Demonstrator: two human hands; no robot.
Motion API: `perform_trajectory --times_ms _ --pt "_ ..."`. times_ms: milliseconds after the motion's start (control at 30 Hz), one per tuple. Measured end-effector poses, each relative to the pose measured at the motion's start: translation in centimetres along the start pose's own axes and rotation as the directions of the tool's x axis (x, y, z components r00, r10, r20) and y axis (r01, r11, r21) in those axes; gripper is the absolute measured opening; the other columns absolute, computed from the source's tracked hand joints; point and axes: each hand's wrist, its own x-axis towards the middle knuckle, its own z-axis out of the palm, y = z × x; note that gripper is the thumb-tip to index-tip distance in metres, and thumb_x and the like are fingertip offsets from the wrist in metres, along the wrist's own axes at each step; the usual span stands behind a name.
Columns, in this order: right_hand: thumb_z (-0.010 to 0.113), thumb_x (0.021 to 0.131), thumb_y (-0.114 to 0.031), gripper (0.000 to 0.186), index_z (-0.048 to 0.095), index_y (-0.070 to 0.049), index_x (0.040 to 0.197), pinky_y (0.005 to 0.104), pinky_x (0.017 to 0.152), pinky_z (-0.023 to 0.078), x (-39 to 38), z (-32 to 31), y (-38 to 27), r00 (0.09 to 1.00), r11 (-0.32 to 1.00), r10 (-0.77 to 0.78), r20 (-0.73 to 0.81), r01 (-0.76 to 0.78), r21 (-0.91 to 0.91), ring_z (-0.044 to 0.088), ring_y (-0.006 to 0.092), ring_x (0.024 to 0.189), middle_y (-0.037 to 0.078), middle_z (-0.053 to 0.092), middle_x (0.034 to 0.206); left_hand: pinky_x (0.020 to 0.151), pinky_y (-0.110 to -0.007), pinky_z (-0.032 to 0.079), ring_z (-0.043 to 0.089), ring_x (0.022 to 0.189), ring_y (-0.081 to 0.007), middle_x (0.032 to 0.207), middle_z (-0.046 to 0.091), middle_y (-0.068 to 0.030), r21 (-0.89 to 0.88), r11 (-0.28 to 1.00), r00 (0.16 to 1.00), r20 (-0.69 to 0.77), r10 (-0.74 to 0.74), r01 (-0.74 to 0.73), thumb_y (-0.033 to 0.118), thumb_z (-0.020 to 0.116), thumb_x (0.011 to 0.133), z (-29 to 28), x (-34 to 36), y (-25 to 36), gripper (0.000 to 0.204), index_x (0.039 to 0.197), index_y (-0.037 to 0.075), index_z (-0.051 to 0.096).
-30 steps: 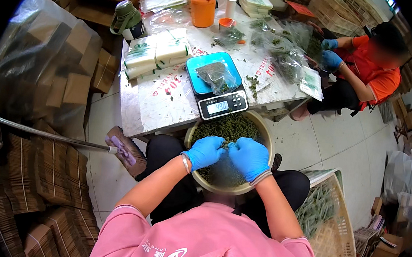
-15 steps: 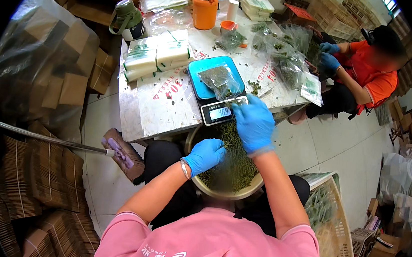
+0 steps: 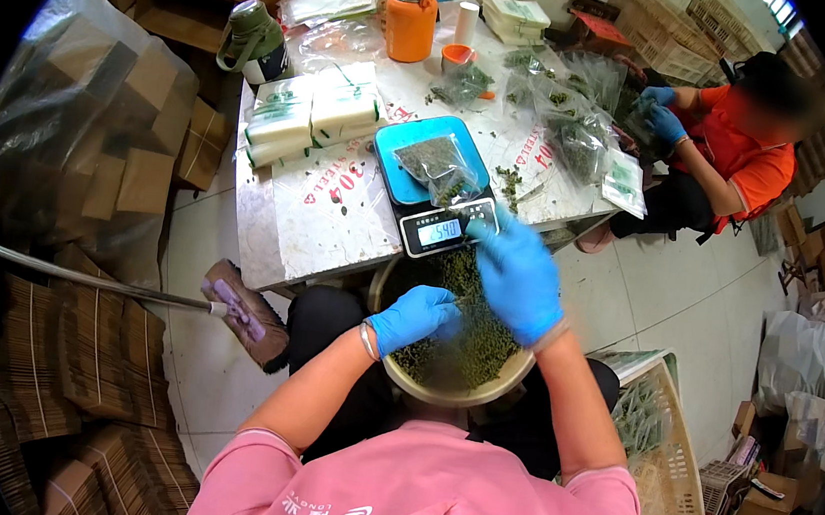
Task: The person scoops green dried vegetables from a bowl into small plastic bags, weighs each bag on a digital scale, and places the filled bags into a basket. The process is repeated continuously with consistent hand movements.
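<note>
**Grip: right hand at the scale, left hand over the basin**

Head view. My right hand (image 3: 520, 287), gloved in blue, is raised above the far right part of the basin (image 3: 448, 398), its fingertips close to the right end of the scale's front panel. The fingers are bent and blurred; I cannot tell whether they grasp anything. My left hand (image 3: 414, 320), also gloved, is positioned over the left side of the basin, fingers curled inward. Its fingertips are unclear, so I cannot confirm a hold there either.

Position of the clear bag (image 3: 430, 157): on the blue pan of the scale (image 3: 415, 245), at the near edge of the table (image 3: 280, 229). Its packed part lies toward the far left; its loose end points to the near right. The long axis therefore slants toward my right fingertips.

Bearing: ahead and to the left of my right hand, nearly straight ahead of my left. The right hand is nearer. Loose green pieces (image 3: 489, 359) fill the basin below both hands.
</note>
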Motion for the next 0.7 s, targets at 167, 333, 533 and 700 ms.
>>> perform_trajectory --times_ms 167,333,533,700 --pt "0.057 0.09 -0.015 0.032 0.063 -0.016 0.122 0.042 0.081 0.054 -7.2 2.1 -0.4 0.858 0.929 0.141 0.493 -0.288 0.235 0.067 0.0325 0.094 0.014 0.066 0.111 0.066 -0.031 0.057 0.071 0.078 -0.0223 0.094 0.071 -0.0108 -0.183 0.957 0.921 0.361 -0.149 0.226 0.031 0.056 0.095 -0.9 -0.4 1.0 0.032 0.103 0.003 0.068" --pt "0.059 0.091 -0.031 0.02 0.069 -0.015 0.097 0.045 0.07 0.053 -7.9 2.2 0.6 0.775 0.941 0.29 0.562 -0.338 -0.019 0.067 0.0329 0.082 0.011 0.069 0.088 0.066 -0.029 0.057 0.071 0.078 -0.0196 0.093 0.072 -0.0099 -0.088 0.986 0.95 0.291 -0.11 0.141 0.032 0.057 0.096 -1.0 -0.4 1.3 0.031 0.099 0.004 0.067" --pt "0.061 0.089 -0.03 0.019 0.07 -0.013 0.089 0.0455 0.07 0.053 -7.5 1.5 -0.7 0.826 0.949 0.305 0.474 -0.303 -0.082 0.067 0.034 0.08 0.013 0.069 0.086 0.063 -0.033 0.052 0.064 0.064 -0.0179 0.079 0.069 -0.011 0.168 0.984 0.998 0.031 0.051 -0.055 0.026 0.058 0.094 -0.3 0.6 -1.8 0.028 0.087 0.001 0.065" --pt "0.06 0.09 -0.026 0.019 0.069 -0.011 0.084 0.048 0.069 0.052 -6.3 2.3 1.9 0.821 0.905 0.417 0.39 -0.338 -0.256 0.067 0.036 0.078 0.015 0.069 0.083 0.07 -0.031 0.054 0.067 0.076 -0.0201 0.085 0.07 -0.0121 0.178 0.976 0.991 0.021 -0.133 0.128 0.018 0.058 0.096 -0.4 0.6 -0.8 0.017 0.097 0.002 0.064"
